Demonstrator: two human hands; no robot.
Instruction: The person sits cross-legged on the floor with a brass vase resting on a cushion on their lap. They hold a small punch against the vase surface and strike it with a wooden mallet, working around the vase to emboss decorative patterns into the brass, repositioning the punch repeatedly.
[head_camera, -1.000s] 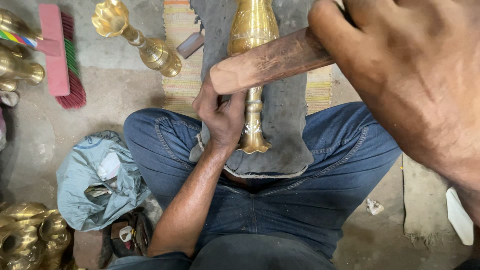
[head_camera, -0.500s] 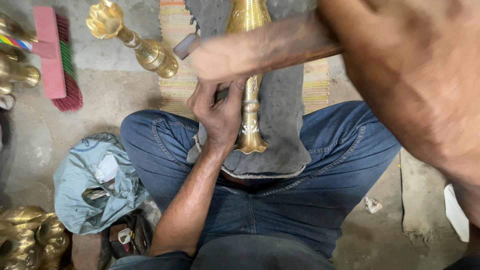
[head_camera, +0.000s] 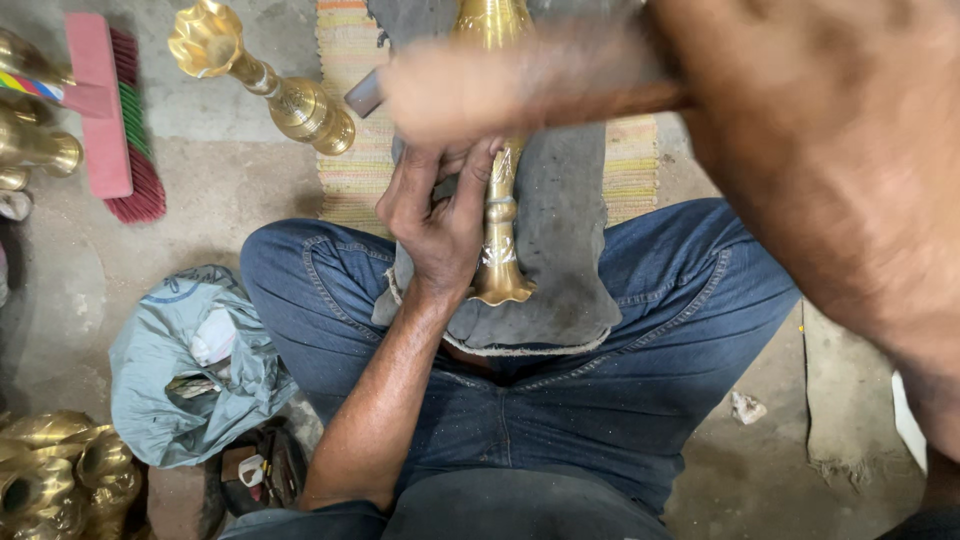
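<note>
Wooden mallet (head_camera: 520, 85) swung lower, blurred, R hand (head_camera: 800, 150) fingers gripping it, L hand (head_camera: 440, 215) fingers pinching brass stem (head_camera: 497, 200), grey bag (head_camera: 185, 365) w/ scraps.

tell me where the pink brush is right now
In the head view the pink brush lies on the floor at upper left, between the brass pieces at the left edge and a brass candlestick.

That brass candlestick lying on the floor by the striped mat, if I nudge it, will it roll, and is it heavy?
The brass candlestick lies on its side and has a round stem and base, so a nudge would probably roll it, likely in a curve because its ends differ in width. It looks like solid metal, so probably heavy for its size. Its polished surface may be slippery.
</note>
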